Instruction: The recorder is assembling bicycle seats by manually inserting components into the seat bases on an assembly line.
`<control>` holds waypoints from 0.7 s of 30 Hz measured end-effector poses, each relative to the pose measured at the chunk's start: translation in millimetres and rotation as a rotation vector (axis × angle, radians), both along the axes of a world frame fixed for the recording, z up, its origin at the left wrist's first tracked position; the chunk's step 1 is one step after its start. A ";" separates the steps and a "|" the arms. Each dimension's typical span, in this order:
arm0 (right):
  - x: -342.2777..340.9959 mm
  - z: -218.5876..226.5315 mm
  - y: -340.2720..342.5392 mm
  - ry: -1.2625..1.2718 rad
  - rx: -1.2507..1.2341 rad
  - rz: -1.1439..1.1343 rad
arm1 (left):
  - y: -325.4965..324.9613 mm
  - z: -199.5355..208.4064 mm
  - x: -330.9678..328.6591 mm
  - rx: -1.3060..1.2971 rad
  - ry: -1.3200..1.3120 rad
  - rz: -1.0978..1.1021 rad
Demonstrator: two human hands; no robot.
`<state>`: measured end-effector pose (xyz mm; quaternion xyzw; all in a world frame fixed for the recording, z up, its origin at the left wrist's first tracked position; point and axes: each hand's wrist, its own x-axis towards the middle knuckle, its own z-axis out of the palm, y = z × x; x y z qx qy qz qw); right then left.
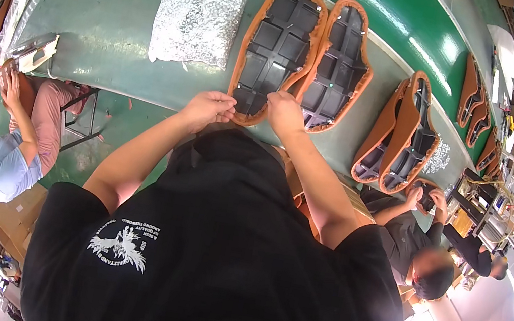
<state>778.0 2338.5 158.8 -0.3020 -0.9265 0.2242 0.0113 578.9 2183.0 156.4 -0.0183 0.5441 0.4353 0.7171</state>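
A brown-covered panel with a black ribbed plastic back (282,35) lies face down at the table edge before me, its cover folded over the rim. My left hand (209,110) is at its near left corner, fingertips pinched together against the rim; whatever is between them is too small to name. On the near right side, my right hand (286,114) has its fingers closed over the folded brown edge. A second panel of the same kind (341,66) lies close against the first on the right, partly behind my right hand.
A clear bag of small silvery parts (198,25) lies left of the panels. More brown panels (404,134) stand farther right, near a co-worker in dark clothes (415,248). At left sits another co-worker in light blue (12,160). A green strip (402,22) runs beyond the table.
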 end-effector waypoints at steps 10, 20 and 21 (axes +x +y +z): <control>2.5 1.1 6.3 -0.180 0.211 0.436 | -2.9 -13.9 4.5 0.045 -0.034 0.121; -5.2 2.8 15.0 -0.287 0.194 0.446 | -1.9 -16.9 5.7 0.038 -0.041 0.109; -5.3 7.0 18.6 -0.246 0.186 0.531 | -2.2 -15.4 5.7 0.028 -0.032 0.107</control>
